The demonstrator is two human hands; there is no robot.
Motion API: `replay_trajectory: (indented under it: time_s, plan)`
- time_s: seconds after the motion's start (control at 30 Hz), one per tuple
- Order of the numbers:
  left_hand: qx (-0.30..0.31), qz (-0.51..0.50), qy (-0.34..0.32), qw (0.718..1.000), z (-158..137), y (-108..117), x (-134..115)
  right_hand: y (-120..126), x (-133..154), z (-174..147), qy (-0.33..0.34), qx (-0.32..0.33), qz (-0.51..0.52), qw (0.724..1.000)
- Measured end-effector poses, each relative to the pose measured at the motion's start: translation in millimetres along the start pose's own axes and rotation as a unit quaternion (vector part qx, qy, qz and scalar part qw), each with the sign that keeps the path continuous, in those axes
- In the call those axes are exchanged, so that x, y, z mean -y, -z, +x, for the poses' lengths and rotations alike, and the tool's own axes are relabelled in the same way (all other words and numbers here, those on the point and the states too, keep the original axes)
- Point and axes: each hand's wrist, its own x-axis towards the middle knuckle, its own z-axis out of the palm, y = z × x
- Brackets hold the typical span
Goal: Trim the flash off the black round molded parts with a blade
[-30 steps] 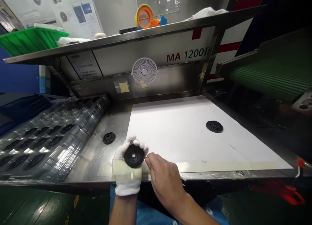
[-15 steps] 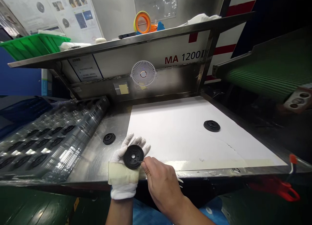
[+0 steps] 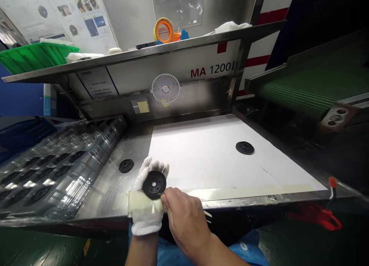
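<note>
Left hand: from where I stand, the white-gloved left hand (image 3: pixel 145 197), a pale yellowish band around it, is palm up, its grip curled around a flat, round black disc (image 3: pixel 155 185).
Black disc: in that palm, over the near edge of the shiny steel counter (image 3: pixel 112 187), its holed face showing.
Right hand: the bare right hand (image 3: pixel 184 216) is pinched on a thin, pale tool (image 3: pixel 162 194), mostly hidden by the fingers, at the disc's near right rim.
Counter: one ridged black disc (image 3: pixel 126 166) sits on bare steel, another black disc (image 3: pixel 245 147) on a large white sheet (image 3: pixel 196 154).
Left side: a clear plastic tray (image 3: pixel 99 158) holds rows of similar discs.
Behind: a round white fan (image 3: pixel 165 88) faces us below a metal shelf (image 3: pixel 184 42).
</note>
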Motion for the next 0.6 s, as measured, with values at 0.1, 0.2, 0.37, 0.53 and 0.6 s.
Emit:
replay_trajectory:
  time_s: [0.1,0.2,0.37,0.53,0.6]
  plan:
    - [0.032,0.011,0.057,0.998,-2.2,-1.1,-6.6,4.5,-5.4,1.7,0.002,-0.001,0.010,1.000]
    - [0.042,-0.011,0.046,0.998,-0.1,-3.0,-7.6,6.6,-10.1,4.9,-0.014,-0.009,0.005,1.000]
    - [0.009,-0.026,-0.012,1.000,6.7,-3.5,1.8,2.7,-4.0,6.9,-0.013,-0.030,0.005,0.999]
    - [0.022,-0.026,-0.059,0.998,4.3,0.0,3.9,-1.6,3.2,2.8,0.002,-0.029,-0.012,0.999]
    - [0.031,-0.012,-0.025,0.999,-0.1,-0.4,-0.3,-0.8,2.1,0.9,0.008,-0.029,-0.009,0.999]
